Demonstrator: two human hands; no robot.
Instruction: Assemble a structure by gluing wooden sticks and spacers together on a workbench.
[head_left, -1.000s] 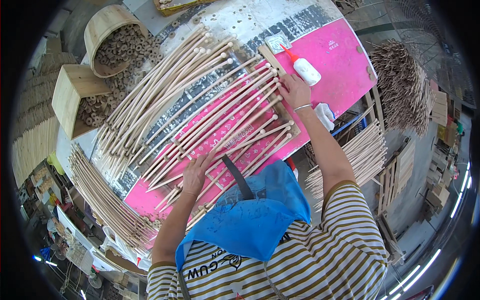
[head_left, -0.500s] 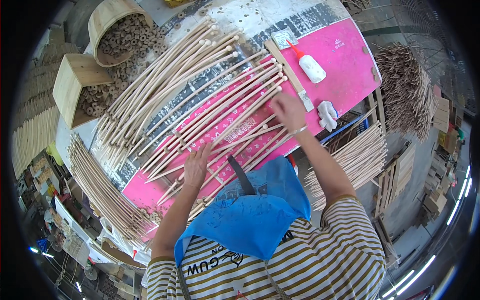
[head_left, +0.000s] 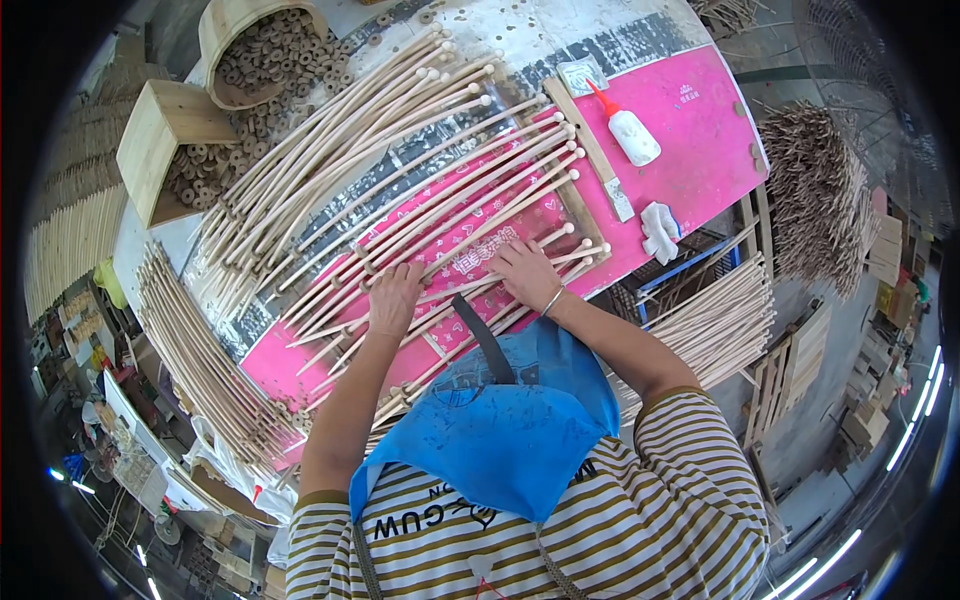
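Long pale wooden sticks with round ball ends lie side by side across a pink sheet (head_left: pixel 690 130) on the table. My left hand (head_left: pixel 395 297) is over the ring-fitted end of the sticks, its fingers curled down onto a wooden stick (head_left: pixel 470 242). To its right, my right hand (head_left: pixel 527 275) grips a ball-ended stick (head_left: pixel 556 236) close to the front edge; its fingertips are partly hidden. Small wooden rings (head_left: pixel 365 268) sit on the sticks near their left ends.
Wooden rings spill from a round tub (head_left: pixel 212 50) and a square box (head_left: pixel 140 150) at back left. A wooden bar (head_left: pixel 590 150), a white glue bottle with red nozzle (head_left: pixel 632 137) and a white cloth (head_left: pixel 659 232) are at right. Stick bundles (head_left: pixel 185 350) flank the table.
My right hand has come down and left from the sticks' ball ends toward me. My left hand has shifted slightly up. Ball-ended sticks now extend right beyond my right hand.
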